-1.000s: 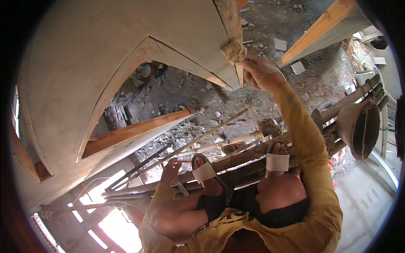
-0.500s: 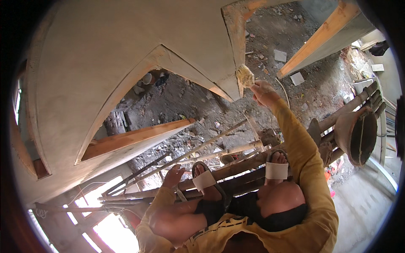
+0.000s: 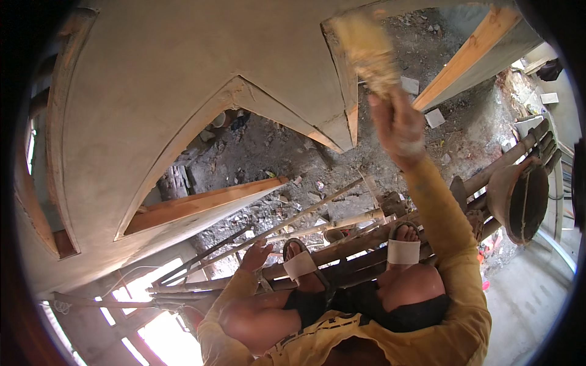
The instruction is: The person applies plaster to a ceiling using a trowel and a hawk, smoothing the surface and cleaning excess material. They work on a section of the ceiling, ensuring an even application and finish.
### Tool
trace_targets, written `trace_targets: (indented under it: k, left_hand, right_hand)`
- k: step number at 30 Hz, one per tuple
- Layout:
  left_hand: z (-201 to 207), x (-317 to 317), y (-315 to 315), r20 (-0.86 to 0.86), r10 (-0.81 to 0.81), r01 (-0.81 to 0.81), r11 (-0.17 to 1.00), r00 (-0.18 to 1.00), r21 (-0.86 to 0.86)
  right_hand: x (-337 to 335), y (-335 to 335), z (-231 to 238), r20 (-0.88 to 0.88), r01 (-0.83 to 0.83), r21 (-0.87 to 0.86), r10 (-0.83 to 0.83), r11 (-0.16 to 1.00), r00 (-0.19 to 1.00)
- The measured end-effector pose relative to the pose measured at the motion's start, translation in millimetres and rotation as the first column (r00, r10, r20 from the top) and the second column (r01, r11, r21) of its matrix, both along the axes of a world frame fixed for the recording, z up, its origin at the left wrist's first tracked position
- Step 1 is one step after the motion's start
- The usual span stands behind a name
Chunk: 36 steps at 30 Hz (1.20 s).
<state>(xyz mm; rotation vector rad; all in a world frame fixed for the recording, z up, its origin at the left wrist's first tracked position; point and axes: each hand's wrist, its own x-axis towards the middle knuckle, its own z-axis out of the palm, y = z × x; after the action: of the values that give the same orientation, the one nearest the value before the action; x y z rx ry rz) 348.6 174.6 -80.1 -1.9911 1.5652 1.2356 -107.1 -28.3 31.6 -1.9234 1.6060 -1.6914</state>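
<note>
Well, the brush (image 3: 369, 58) is at the upper centre of the frame, with the fingers of the right hand (image 3: 398, 125) closed round its lower end. It is badly blurred and overlaps the dark-lined edge of the wall (image 3: 165, 79), so I cannot tell whether the bristles touch the surface or hang just clear of it. The left hand (image 3: 254, 255), at the lower centre beside a sandal (image 3: 300, 265), has its fingers slightly apart and seems to hold nothing; whether it rests on the poles (image 3: 348, 251) is unclear.

As for progress, the wall's broad grey face, filling the upper left, looks evenly coated and smooth, so that part seems largely done. The border strip (image 3: 271, 110) along the pointed opening, left of centre, looks rougher, with dark grooves and patches of orange wood, so if anything is left, it is probably there. The board (image 3: 458, 58) at the upper right shows a bare wooden edge too. How much of the face the brush has covered cannot be judged from this view. A bowl (image 3: 517, 198) hangs by the poles at the right, its contents hard to make out.
</note>
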Motion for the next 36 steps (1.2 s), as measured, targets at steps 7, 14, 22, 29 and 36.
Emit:
trace_targets:
  k: [7,14,22,29,36]
  left_hand:
    - [-4.0,-4.7,11.0,0.042,0.046,-0.046,0.999,0.998,0.005]
    - [8.4,2.6,21.4,0.040,0.020,-0.021,1.000,0.999,0.014]
    - [11.8,-11.4,43.4,-0.016,0.195,-0.195,0.980,0.981,-0.046]
    - [-13.6,61.1,77.6,0.037,-0.050,0.052,0.997,0.998,-0.062]
    - [-21.3,11.4,-5.4,-0.010,0.002,-0.003,0.999,1.000,-0.053]
  right_hand:
    - [-19.2,39.4,-167.6,-0.410,0.172,0.171,-0.088,0.970,0.908]
    - [4.1,-3.8,-58.6,-0.152,0.030,-0.034,-0.035,0.999,0.988]
    - [-5.0,33.5,-245.0,-0.285,0.157,0.740,0.094,0.654,0.954]
    - [-1.5,93.5,-191.1,-0.103,0.013,0.608,0.063,0.794,0.993]
    - [-76.7,275.2,-142.5,-0.391,0.367,0.690,-0.105,0.624,0.914]
